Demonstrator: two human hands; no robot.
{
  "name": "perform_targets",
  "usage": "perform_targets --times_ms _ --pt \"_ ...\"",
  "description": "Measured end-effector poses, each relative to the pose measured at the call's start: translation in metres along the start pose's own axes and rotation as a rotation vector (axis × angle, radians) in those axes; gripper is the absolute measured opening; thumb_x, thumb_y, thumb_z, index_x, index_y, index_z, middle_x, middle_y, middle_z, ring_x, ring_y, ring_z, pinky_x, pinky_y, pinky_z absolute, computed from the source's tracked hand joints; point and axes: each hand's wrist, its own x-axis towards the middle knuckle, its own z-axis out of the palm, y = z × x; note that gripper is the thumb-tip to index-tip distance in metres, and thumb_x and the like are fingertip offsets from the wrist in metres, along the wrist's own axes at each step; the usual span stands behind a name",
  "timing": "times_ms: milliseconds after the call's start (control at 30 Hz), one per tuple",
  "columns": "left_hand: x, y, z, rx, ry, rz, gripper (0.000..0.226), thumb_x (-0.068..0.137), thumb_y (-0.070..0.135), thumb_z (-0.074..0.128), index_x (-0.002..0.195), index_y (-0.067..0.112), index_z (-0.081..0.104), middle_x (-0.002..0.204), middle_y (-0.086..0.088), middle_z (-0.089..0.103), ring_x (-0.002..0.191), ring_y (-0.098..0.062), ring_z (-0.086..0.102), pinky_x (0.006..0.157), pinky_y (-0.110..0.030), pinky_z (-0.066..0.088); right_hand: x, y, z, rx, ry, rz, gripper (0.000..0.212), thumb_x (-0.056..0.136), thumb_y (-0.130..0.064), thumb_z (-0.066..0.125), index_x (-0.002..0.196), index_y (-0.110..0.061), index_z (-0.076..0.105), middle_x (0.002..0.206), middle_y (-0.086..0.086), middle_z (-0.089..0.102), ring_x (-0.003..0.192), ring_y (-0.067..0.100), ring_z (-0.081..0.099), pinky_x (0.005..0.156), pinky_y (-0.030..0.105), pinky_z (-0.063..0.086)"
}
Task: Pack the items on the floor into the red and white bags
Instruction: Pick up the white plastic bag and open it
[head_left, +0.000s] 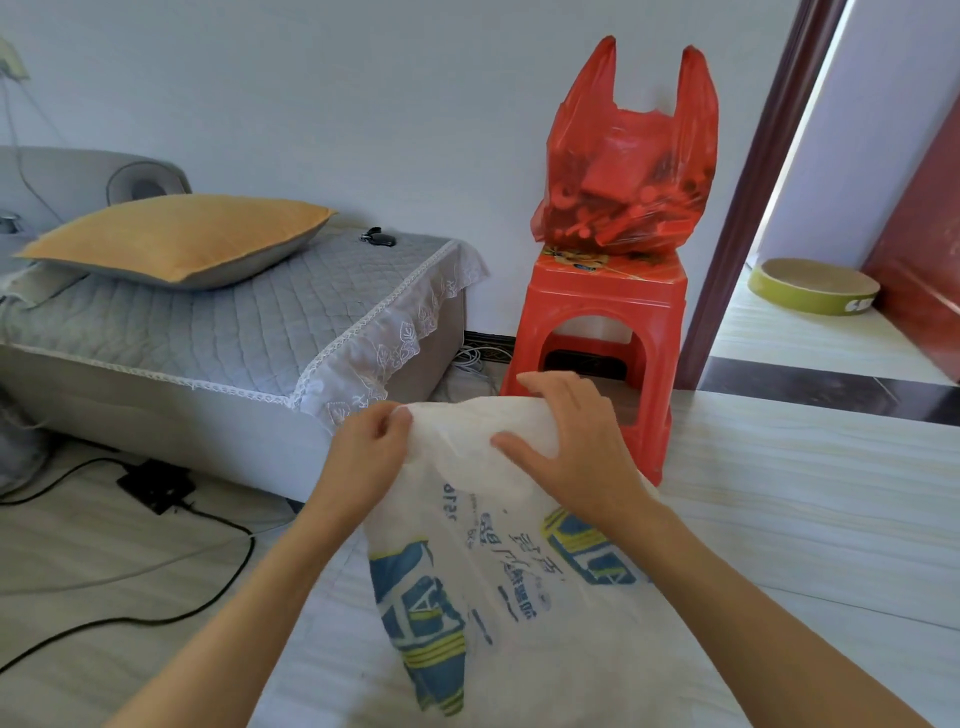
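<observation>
A white plastic bag (483, 582) with blue and yellow print hangs in front of me, held up at its top edge. My left hand (371, 441) pinches the bag's top left corner. My right hand (566, 436) grips the bunched top of the bag, thumb in front and fingers over the far side. A red plastic bag (631, 171), filled with small items and with its two handles standing up, sits on a red plastic stool (602, 322) against the wall. No loose items show on the floor.
A grey sofa (218, 332) with an orange cushion (182, 239) stands at left. Black cables and a power adapter (156, 486) lie on the floor at left. An open doorway at right shows a round yellow-green cat scratcher (813, 286).
</observation>
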Motion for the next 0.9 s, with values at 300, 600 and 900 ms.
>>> perform_targets --times_ms 300,600,900 --pt "0.003 -0.01 -0.02 -0.407 0.033 -0.355 0.018 0.091 0.013 0.043 0.079 0.007 0.054 0.071 -0.014 0.05 0.068 -0.022 0.046 0.061 -0.03 0.038 -0.012 -0.003 0.01 0.104 -0.342 0.082 0.106 0.062 -0.081 0.04 0.147 -0.024 0.012 0.155 -0.008 0.014 0.141 0.009 0.014 0.114 0.033 0.018" --pt "0.005 -0.018 -0.028 0.293 0.086 -0.112 0.02 0.093 0.015 0.04 0.083 0.012 0.056 0.077 -0.008 0.059 0.079 -0.029 0.051 0.068 -0.034 0.037 -0.002 0.012 0.014 0.236 -0.151 0.348 0.02 0.084 -0.014 0.064 0.104 -0.01 0.066 0.102 0.003 0.066 0.096 0.016 0.059 0.077 0.017 0.037" --pt "-0.019 0.0 0.013 0.581 -0.294 0.4 0.067 0.085 0.054 0.048 0.143 0.029 0.024 0.139 0.008 0.04 0.123 -0.016 0.043 0.093 -0.036 0.041 0.0 0.003 0.008 0.199 -0.164 0.182 0.023 0.075 0.005 0.056 0.093 -0.004 0.068 0.093 0.009 0.067 0.086 0.021 0.059 0.071 0.019 0.039"
